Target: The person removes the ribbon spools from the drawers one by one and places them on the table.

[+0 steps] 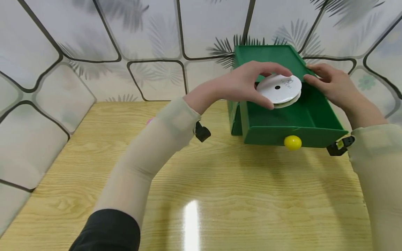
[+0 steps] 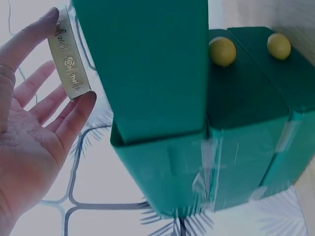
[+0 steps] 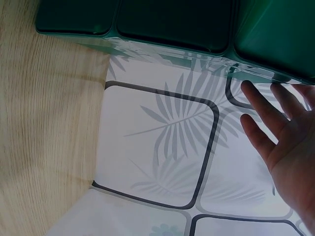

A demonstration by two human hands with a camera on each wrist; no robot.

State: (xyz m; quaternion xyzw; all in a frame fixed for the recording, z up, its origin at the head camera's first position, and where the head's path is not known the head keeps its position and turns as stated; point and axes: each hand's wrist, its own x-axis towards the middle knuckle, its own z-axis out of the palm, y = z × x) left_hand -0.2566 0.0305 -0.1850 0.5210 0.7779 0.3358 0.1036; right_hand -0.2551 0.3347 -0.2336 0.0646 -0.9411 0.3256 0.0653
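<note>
In the head view my left hand (image 1: 240, 82) grips a white spool of ribbon (image 1: 277, 90) by its edge, thumb on the near side and fingers on the far side. It is above the pulled-out drawer (image 1: 293, 136) of a green cabinet. The left wrist view shows pale ribbon (image 2: 70, 56) with gold lettering on the spool, between thumb and fingertips. My right hand (image 1: 340, 82) rests at the cabinet's right edge, its fingertips against the green side. The right wrist view shows its fingers (image 3: 263, 105) relaxed beside the cabinet.
The green cabinet (image 1: 263, 57) stands at the back right against a patterned wall covering (image 1: 154, 31). A yellow knob (image 1: 292, 143) sticks out of the open drawer's front; two lower drawers have yellow knobs (image 2: 222, 51) too. Something pink (image 1: 150, 120) peeks out behind my left forearm on the wooden table (image 1: 220, 195).
</note>
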